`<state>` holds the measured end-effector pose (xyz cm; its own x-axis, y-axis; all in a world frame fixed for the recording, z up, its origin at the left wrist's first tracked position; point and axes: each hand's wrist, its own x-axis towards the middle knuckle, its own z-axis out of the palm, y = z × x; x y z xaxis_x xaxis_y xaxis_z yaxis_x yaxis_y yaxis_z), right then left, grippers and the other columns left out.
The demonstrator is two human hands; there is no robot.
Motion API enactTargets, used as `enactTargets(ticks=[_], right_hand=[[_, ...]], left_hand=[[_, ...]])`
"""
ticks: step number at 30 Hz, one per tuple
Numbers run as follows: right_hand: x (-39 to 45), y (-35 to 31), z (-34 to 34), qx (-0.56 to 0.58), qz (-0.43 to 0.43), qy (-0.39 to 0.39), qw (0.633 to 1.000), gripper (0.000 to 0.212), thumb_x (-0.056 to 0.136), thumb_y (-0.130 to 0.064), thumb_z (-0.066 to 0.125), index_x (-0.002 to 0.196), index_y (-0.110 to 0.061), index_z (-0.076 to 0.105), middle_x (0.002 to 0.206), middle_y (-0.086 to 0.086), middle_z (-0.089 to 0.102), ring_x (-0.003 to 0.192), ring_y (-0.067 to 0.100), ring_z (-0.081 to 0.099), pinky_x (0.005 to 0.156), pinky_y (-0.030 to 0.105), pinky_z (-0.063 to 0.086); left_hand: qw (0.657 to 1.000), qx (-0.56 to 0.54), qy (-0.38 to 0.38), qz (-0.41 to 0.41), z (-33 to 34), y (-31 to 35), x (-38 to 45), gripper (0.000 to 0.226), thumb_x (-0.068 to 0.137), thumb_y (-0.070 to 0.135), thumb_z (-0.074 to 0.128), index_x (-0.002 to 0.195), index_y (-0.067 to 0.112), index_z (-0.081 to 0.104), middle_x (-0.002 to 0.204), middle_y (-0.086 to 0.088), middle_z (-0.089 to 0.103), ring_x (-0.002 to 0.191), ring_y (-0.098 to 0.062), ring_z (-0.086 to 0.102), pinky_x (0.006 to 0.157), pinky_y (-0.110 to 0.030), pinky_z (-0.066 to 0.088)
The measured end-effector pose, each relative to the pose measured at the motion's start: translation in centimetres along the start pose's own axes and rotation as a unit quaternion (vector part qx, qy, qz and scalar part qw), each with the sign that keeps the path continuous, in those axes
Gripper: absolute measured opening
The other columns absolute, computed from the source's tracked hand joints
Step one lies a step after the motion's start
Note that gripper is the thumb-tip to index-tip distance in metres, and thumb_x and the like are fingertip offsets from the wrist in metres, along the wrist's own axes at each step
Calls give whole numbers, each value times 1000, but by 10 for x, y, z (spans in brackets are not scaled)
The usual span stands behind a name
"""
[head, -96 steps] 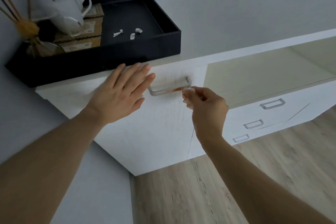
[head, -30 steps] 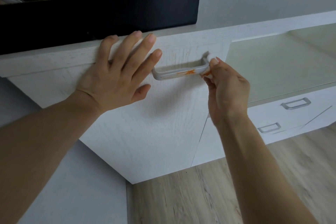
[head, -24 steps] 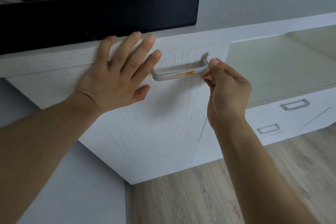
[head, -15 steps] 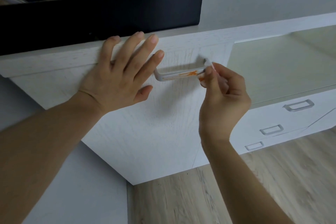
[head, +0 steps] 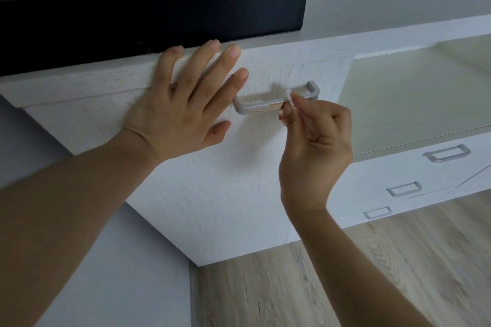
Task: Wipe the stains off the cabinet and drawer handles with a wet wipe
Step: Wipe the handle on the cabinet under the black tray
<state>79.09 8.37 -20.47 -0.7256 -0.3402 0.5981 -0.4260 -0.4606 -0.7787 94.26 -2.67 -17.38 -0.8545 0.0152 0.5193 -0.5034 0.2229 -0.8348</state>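
A grey metal handle sits on the white cabinet door; a faint orange-brown streak shows along its bar. My right hand pinches a small white wet wipe and presses it onto the middle of the bar. My left hand lies flat on the door's upper left with fingers spread, its fingertips close to the handle's left end.
A black tray with white crockery stands on the cabinet top just above my left hand. To the right are a glass-fronted section and three lower drawer handles. Wooden floor lies below.
My right hand has slid the wipe leftward from the handle's right end to the middle of the bar. The orange stain looks fainter. My left hand has stayed put.
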Motion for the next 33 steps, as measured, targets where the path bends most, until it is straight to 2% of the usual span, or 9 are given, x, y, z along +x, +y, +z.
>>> enactTargets(ticks=[5,7,10,14,20,22,25,29,33], right_hand=[[11,2,-10,14,48,21,999,16,87,-1,64,99,-10,70,90,-1,50,80,20,62,81,27,56],[12,3,-12,-23,-7,-26,999,18,86,3,64,100,-6,71,90,1,49,79,14,60,81,25,54],[4,3,-10,-63,-92,-82,990,18,84,7,64,98,-2,71,88,5,51,75,6,57,81,11,48],[-2,5,-1,-57,-63,-27,996,18,84,5,65,100,-3,71,89,3,52,79,-5,54,77,13,50],[9,7,-10,-8,-14,-6,1000,25,86,1,64,103,-18,66,88,-3,51,76,17,61,79,19,52],[6,5,-8,-38,-53,-32,997,23,85,2,65,103,-11,68,88,1,52,73,13,59,80,17,50],[-1,5,-5,-85,-140,-82,983,17,82,5,67,97,-1,71,84,4,53,69,1,53,86,0,37],[-5,5,1,-65,-77,-19,995,18,84,2,66,100,-5,71,89,1,53,75,-5,54,74,8,48],[-5,4,-1,-64,-91,-55,992,21,84,1,67,100,-12,70,87,-3,55,75,4,58,72,11,49]], left_hand=[[1000,-8,9,3,3,1,0,75,98,47,30,148,-6,13,148,-30,13,134,-43,25,114,-53,12],[1000,-11,16,2,4,1,1,74,98,45,31,148,-6,16,148,-31,13,135,-43,23,115,-51,9],[1000,-12,23,-6,6,1,0,73,97,45,31,148,-7,16,149,-32,11,137,-44,17,116,-49,9],[1000,-13,18,-11,6,4,0,74,97,45,31,148,-6,17,150,-31,11,138,-43,16,116,-49,11],[1000,-14,22,-8,6,5,0,76,96,47,32,147,-7,18,150,-31,12,138,-43,16,117,-49,9],[1000,-13,15,-6,5,5,0,76,96,48,30,148,-7,16,149,-32,10,138,-43,15,117,-50,8],[1000,-13,8,-5,4,4,-1,75,98,47,25,148,-7,13,149,-32,9,137,-44,15,116,-49,8],[1000,-17,8,-8,4,4,-1,74,98,47,25,148,-7,14,149,-31,12,136,-43,23,115,-49,12],[1000,-14,0,-5,3,5,-1,74,98,47,24,148,-7,13,149,-30,12,136,-42,22,115,-48,11]])
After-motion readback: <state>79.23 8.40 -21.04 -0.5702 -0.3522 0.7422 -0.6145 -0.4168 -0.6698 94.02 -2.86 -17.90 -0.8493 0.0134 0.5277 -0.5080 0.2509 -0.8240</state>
